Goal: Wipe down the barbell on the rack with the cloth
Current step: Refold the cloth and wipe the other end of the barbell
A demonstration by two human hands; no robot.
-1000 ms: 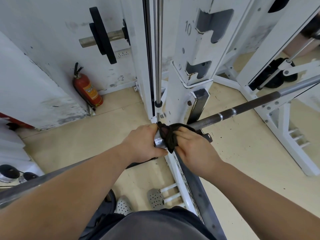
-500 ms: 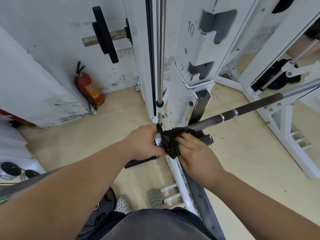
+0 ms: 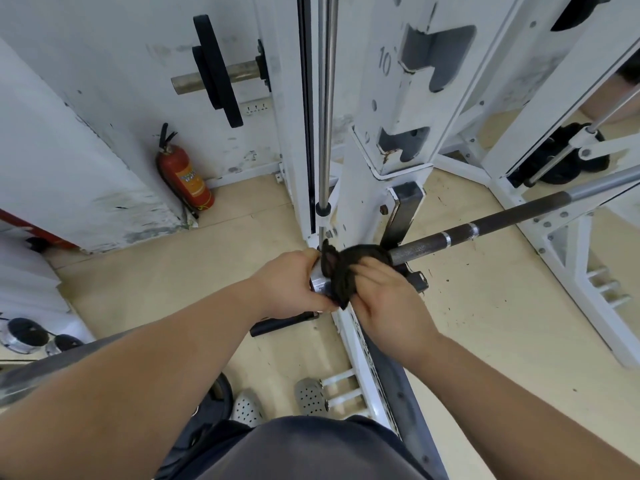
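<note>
The barbell point(image 3: 491, 221) lies across the white rack point(image 3: 412, 109), its dark knurled shaft running up to the right and its silver collar near the middle of the view. A black cloth point(image 3: 341, 268) is bunched around the bar by the collar. My right hand point(image 3: 388, 303) grips the cloth from the near side, fingers curled over it. My left hand point(image 3: 294, 284) holds the silver collar just left of the cloth. The bar under the cloth is hidden.
A chrome guide rod point(image 3: 325, 98) stands upright behind the hands. A red fire extinguisher point(image 3: 185, 178) leans at the wall on the left. A black weight plate point(image 3: 216, 71) hangs on a peg. Rack feet and grey clogs point(image 3: 311, 396) are on the beige floor.
My right hand has shifted the cloth slightly around the bar near the collar. My left hand stays on the collar.
</note>
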